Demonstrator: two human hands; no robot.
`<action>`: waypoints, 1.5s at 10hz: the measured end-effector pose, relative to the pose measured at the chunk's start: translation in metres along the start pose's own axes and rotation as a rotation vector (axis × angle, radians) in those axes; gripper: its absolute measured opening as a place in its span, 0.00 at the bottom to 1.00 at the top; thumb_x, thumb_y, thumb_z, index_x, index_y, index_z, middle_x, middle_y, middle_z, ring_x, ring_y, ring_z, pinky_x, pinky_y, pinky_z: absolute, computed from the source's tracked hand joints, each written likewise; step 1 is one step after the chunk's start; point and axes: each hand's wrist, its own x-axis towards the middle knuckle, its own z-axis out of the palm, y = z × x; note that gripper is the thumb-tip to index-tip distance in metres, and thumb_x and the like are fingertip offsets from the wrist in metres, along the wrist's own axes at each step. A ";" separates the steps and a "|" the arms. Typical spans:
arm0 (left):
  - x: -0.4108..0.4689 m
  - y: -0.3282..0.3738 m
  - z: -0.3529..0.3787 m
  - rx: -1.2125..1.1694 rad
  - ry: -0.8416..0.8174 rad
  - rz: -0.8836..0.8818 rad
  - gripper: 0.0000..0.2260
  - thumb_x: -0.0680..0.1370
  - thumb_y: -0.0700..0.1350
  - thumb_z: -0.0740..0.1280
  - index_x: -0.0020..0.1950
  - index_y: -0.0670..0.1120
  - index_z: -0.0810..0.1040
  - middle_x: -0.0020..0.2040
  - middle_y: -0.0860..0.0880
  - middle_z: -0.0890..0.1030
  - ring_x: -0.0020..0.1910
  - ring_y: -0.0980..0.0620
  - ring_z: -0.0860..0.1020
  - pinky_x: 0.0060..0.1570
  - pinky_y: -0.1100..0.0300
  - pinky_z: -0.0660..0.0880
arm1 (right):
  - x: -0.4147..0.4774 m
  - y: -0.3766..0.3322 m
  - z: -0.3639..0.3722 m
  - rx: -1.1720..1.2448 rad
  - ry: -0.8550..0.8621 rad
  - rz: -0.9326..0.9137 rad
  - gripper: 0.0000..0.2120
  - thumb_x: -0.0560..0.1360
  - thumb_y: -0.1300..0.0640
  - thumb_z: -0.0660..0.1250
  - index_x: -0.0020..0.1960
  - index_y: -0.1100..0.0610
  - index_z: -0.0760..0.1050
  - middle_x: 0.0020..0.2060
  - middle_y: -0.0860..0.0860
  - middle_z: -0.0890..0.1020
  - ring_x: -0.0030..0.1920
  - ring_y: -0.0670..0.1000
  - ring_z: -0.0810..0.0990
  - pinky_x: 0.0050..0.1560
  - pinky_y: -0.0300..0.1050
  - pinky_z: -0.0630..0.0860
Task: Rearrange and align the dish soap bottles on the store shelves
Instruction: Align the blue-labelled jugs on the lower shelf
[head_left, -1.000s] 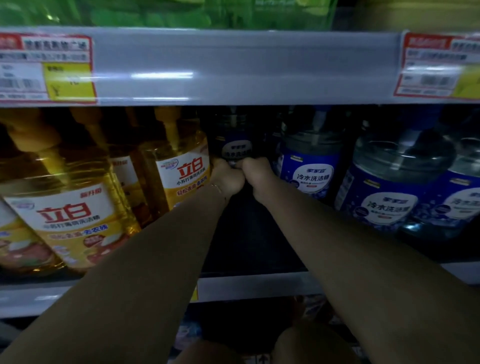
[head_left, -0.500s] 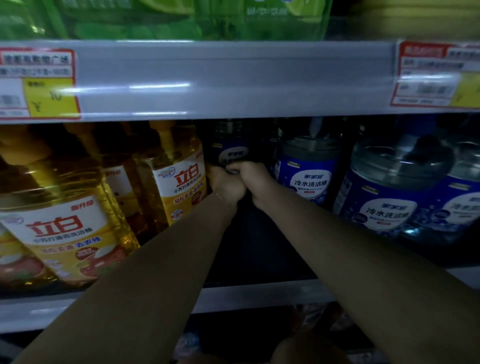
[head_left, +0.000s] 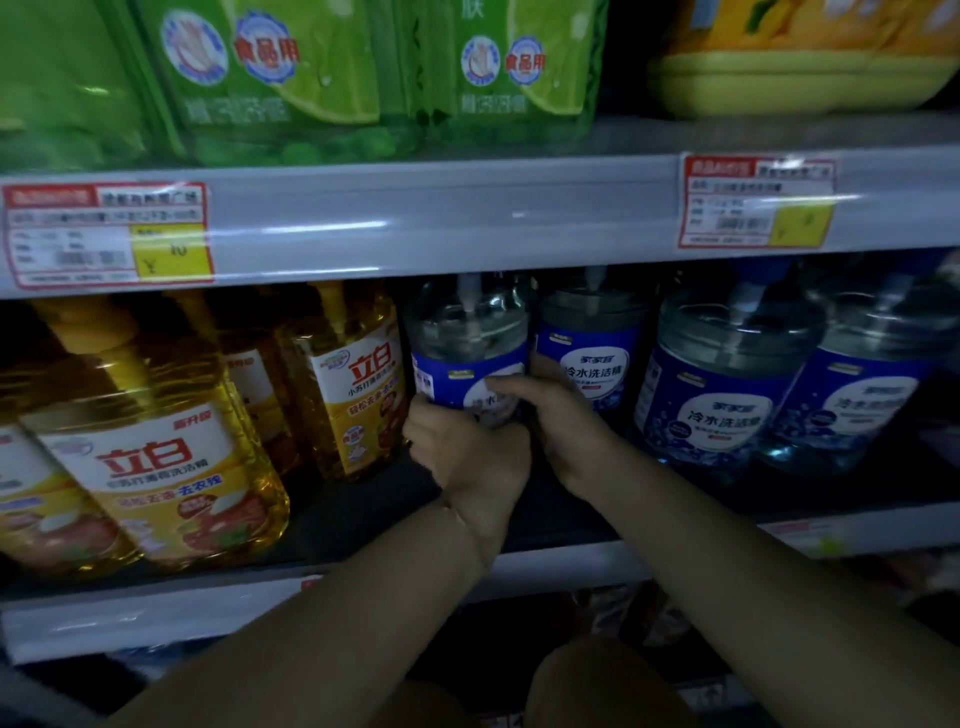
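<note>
A clear dish soap bottle with a blue label (head_left: 462, 358) stands in the dark gap in the middle of the shelf. Both my hands grip its lower part: my left hand (head_left: 467, 457) from the left and below, my right hand (head_left: 556, 410) from the right, fingers across the label. Left of it stand yellow dish soap bottles (head_left: 353, 384), with a larger one (head_left: 156, 452) nearer the front. To the right are more blue-labelled bottles (head_left: 592, 358) (head_left: 722, 384) (head_left: 862, 395).
The shelf's front rail (head_left: 571, 566) runs below my forearms. The upper shelf rail (head_left: 441, 218) carries two red-framed price tags (head_left: 109, 234) (head_left: 756, 200). Green refill packs (head_left: 291, 78) and a yellow pack (head_left: 800, 62) sit above. A knee (head_left: 597, 686) shows at the bottom.
My hands have drawn the blue-labelled bottle forward from the back of the shelf; it now looks larger and nearer. The camera has tilted up, showing the green packs above.
</note>
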 end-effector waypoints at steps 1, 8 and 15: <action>-0.001 0.004 -0.014 -0.114 -0.047 -0.095 0.39 0.63 0.43 0.80 0.69 0.43 0.63 0.65 0.43 0.69 0.66 0.42 0.68 0.63 0.45 0.71 | -0.008 -0.007 -0.002 -0.008 0.017 -0.069 0.22 0.70 0.65 0.72 0.63 0.60 0.75 0.55 0.56 0.83 0.54 0.52 0.82 0.49 0.42 0.79; -0.026 0.013 -0.018 -0.284 -0.571 -0.008 0.35 0.60 0.40 0.82 0.64 0.49 0.74 0.56 0.51 0.82 0.54 0.53 0.80 0.55 0.54 0.79 | -0.072 0.005 -0.048 -0.721 0.420 -0.658 0.27 0.68 0.52 0.76 0.57 0.52 0.63 0.53 0.58 0.70 0.55 0.57 0.75 0.51 0.54 0.78; -0.028 -0.014 -0.143 0.912 -0.372 0.617 0.19 0.78 0.52 0.63 0.69 0.51 0.67 0.62 0.48 0.76 0.59 0.46 0.76 0.51 0.55 0.76 | -0.087 -0.037 0.024 -1.526 -0.106 -0.579 0.13 0.75 0.57 0.65 0.60 0.56 0.72 0.54 0.54 0.76 0.52 0.56 0.77 0.43 0.45 0.72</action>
